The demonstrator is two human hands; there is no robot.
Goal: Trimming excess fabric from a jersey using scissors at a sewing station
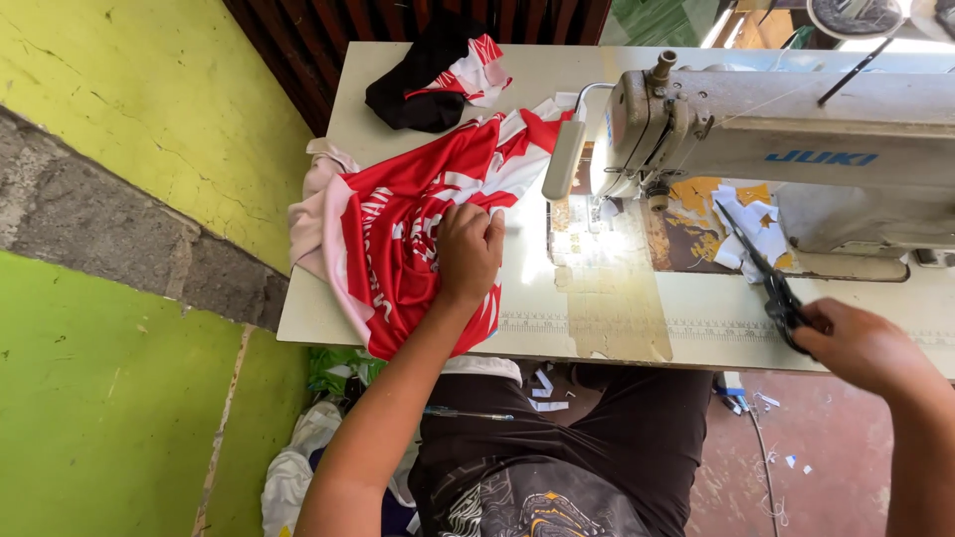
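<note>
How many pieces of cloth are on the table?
2. The red and white cloth lies under the left hand. The black cloth sits at the table's back. More may hide beneath the red one.

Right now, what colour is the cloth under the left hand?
Red with white patterns, on the cloth; head view shows it.
</note>
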